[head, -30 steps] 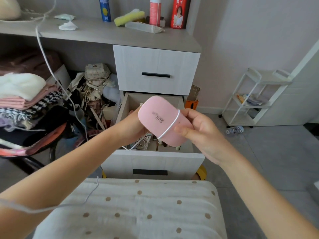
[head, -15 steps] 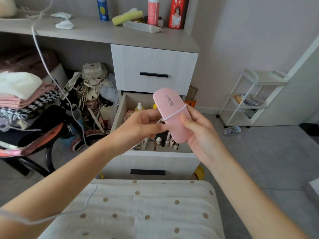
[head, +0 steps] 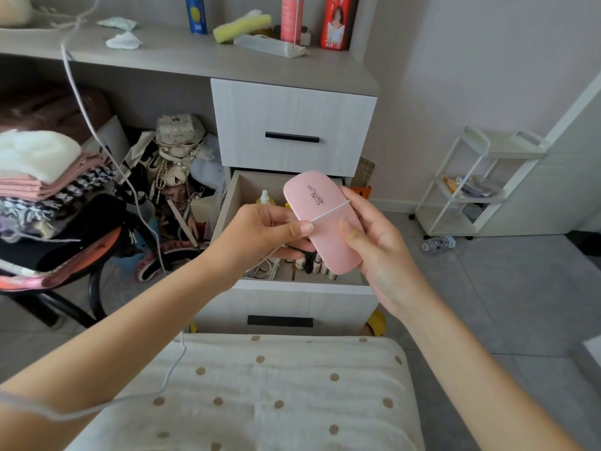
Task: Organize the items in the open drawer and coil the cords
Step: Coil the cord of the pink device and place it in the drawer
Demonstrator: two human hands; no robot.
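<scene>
- Head view, location: you hold the pink device (head: 320,219) in the air in front of the open drawer (head: 302,285). It covers the right half of the drawer opening and rests on nothing.
- Head view, grip: your right hand (head: 374,245) grasps the pink device from its right side, with the thumb laid on the top face. Your left hand (head: 266,232) pinches the white cord (head: 330,211) between thumb and forefinger, just off the device's left edge.
- Head view, cord: one turn of the white cord crosses the top face diagonally and appears taut.
- Head view, orientation: the long axis of the pink device runs from upper left to lower right. The lettered end points up and away, toward the back of the drawer. The rounded top face is toward you.
- Risk, slippage: the shell looks smooth and rounded, so a slack turn could slide off the narrow end. Maintain tension at the pinch.
- Risk, snagging: a long white cable (head: 97,138) hangs from the desk top (head: 182,56) and another length trails over the padded stool (head: 292,385). Whether either is the same cord cannot be determined. If it is, it could catch as you wind.
- Risk, drop: with one hand carrying the device, a sharp pull on the cord could tip it onto the small bottles (head: 313,263) and coiled cable (head: 267,266) below.
</scene>
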